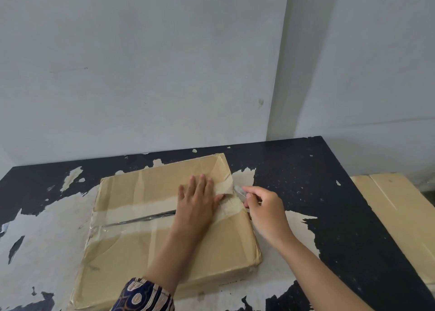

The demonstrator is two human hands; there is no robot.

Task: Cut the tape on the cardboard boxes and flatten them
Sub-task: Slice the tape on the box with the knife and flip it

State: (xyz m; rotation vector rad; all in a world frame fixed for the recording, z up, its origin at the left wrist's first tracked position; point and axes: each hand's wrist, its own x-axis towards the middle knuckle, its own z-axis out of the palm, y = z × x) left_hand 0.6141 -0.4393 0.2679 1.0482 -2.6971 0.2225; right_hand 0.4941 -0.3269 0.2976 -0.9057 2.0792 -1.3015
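Observation:
A flat brown cardboard box (146,247) lies on the worn black table (329,193). Clear tape (131,213) runs across its top along the centre seam, which gapes open as a dark slit left of my hand. My left hand (197,200) presses flat on the box top near its right edge, fingers straight. My right hand (263,207) is curled around a small cutter (239,190), whose tip is at the box's right edge where the tape wraps over.
The table's black surface is peeling in large pale patches. More flattened cardboard (400,216) lies off the table's right edge. A grey wall stands close behind the table, with a corner at the right.

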